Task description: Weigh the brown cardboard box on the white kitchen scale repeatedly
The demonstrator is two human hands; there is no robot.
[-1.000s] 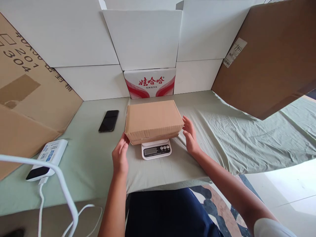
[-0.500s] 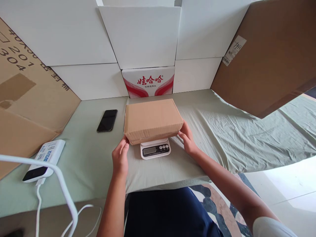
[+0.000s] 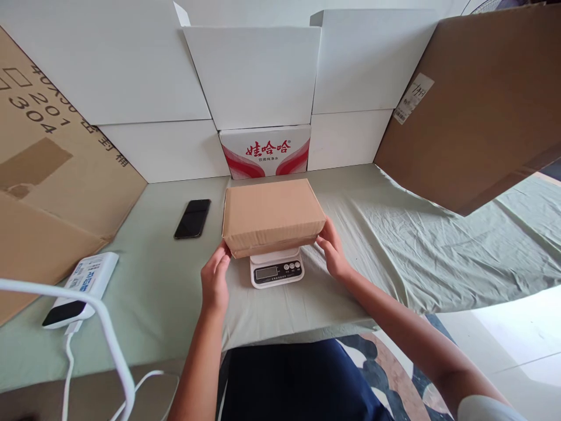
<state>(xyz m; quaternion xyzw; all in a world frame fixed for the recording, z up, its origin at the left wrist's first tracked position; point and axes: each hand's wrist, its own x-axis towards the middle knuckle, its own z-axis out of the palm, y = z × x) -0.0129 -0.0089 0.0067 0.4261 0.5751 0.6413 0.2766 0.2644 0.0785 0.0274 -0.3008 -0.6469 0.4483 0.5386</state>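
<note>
A brown cardboard box (image 3: 274, 210) is over a small white kitchen scale (image 3: 277, 272), hiding most of the weighing plate. Whether its underside rests on the plate, I cannot tell. My left hand (image 3: 214, 278) grips the near left corner, thumb in front and fingers partly hidden beneath. At the right end, my right hand (image 3: 332, 248) holds the lower edge with its fingers against the side. The scale's dark display and several round buttons face me; no digits can be made out on it.
A black phone (image 3: 192, 218) lies left of the box. Farther left sits a white power bank (image 3: 83, 289) with a white cable (image 3: 69, 362). White panels and a red-and-white carton (image 3: 265, 152) stand behind. Large cardboard sheets (image 3: 464, 111) flank the green cloth (image 3: 175, 304).
The view has tilted up slightly, so everything sits a little lower in the picture. Both hands keep their hold on the cardboard box, which looks nearly unmoved over the scale.
</note>
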